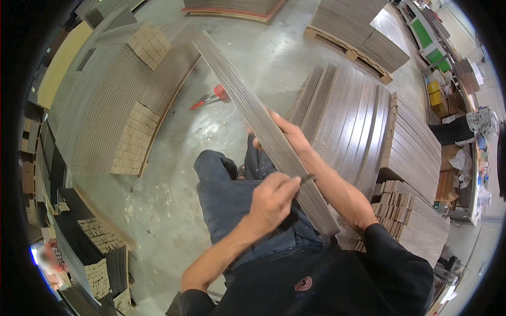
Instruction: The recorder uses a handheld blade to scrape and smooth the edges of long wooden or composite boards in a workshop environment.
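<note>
A long, narrow grey-brown board (240, 95) with a wood-grain surface slants across the view, from far left down to near right over my lap. My right hand (287, 132) is closed around its edges near the middle, the thumb on one side and fingertips showing on the other. Closer to me, my left hand (274, 196) is closed on a small dark flat tool (308, 179), which lies over the board's face. Most of that tool is hidden in my fist, so its exact kind does not show.
A red-headed mallet (221, 92) lies on the concrete floor. Stacked boards (97, 108) stand at left, with more board stacks (348, 116) close on my right. Farther back is a loaded pallet (348, 50). Another person (479, 126) is by the workbench at far right.
</note>
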The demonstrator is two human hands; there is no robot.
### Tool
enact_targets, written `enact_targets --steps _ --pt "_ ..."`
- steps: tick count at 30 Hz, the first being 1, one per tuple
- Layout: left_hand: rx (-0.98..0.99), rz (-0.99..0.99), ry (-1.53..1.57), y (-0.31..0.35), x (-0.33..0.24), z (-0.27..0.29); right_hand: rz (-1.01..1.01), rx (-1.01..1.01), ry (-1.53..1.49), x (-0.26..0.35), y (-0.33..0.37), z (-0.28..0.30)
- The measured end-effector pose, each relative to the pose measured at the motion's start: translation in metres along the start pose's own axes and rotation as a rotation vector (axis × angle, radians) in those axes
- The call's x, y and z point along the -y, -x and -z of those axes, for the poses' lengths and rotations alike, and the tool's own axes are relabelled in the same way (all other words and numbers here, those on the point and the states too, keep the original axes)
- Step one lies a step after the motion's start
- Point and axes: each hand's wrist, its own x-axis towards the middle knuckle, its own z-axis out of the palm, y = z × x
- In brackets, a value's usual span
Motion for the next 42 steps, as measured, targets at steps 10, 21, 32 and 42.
enact_targets --steps 10,21,32,42 --pt "-0.086 -0.025 -0.028 -0.016 0.011 0.001 0.091 -0.025 0.106 0.022 -0.031 -0.007" --pt "-0.019 -0.143 -0.038 -0.017 -0.002 -0.016 0.144 0.035 0.054 0.048 -0.041 -0.009" --pt "-0.048 0.144 0.162 0.006 -0.014 0.018 0.424 -0.072 0.155 0.105 -0.049 0.011" --pt "-0.129 0.761 0.774 0.026 -0.008 0.013 0.526 -0.376 0.368 0.078 -0.019 0.017"
